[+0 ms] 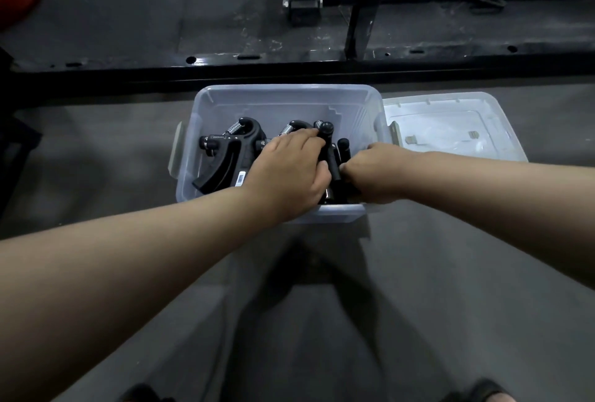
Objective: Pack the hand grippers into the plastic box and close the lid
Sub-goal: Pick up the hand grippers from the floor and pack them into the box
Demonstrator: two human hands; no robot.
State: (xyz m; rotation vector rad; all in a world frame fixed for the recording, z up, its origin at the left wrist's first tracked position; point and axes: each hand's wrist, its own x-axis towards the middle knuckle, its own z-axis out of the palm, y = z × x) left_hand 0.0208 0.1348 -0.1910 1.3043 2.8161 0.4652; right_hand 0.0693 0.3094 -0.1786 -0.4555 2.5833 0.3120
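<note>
Far left in the translucent, rectangular plastic box [206, 105], 1 black hand gripper with a steel coil spring [222, 157] lies flat on the bottom, its curved handles pointing toward the near wall, nobody touching it. Moving across, the left hand [289, 169] reaches over the near rim, palm down, fingers curled on top of a 2nd black gripper [294, 128], of which only the spring and head show above the knuckles. How firmly it holds, I cannot tell, as the hand covers the handles. Right beside it stands a black gripper handle with a round knob [326, 131], upright between the 2 hands, the left fingertips touching it. Then the right hand [376, 173], closed in a fist low in the box's right end, probably clamped on more gripper handles, though what it holds is hidden.

These will be heavy for their size, rigid, with sprung handles that want to splay; best taken around both handles together and laid flat so nothing pokes above the rim.

Furthest right, the clear flat plastic lid [450, 131] lies on the grey floor, touching the box's right side, not yet fitted.
</note>
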